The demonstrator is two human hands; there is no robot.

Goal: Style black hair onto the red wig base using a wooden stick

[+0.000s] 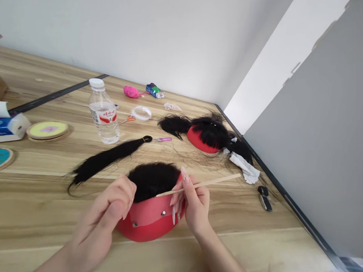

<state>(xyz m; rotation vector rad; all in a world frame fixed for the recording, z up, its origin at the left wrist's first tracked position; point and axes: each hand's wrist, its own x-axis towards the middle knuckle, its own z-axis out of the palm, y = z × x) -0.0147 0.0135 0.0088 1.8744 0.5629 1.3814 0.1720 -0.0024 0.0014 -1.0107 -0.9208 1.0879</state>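
In front of me a red dome-shaped form (146, 233) rests on the table, with a patch of short black hair (154, 175) over its top. A paler band (149, 213) below the hair carries two round metal pins. My right hand (193, 198) pinches a thin wooden stick (218, 180), whose left tip meets the lower edge of the hair. My left hand (109, 213) is closed beside the form's left side, fingers curled inward. Whatever it may hold is too fine or hidden to make out.
Behind the form lie a black hair bundle (109, 158), a purple-handled tool (163, 139) and a water bottle (104, 117). Another red form with hair (202, 140), a crumpled tissue (245, 168) and keys (265, 198) are at right. Embroidery hoops (48, 130) sit left.
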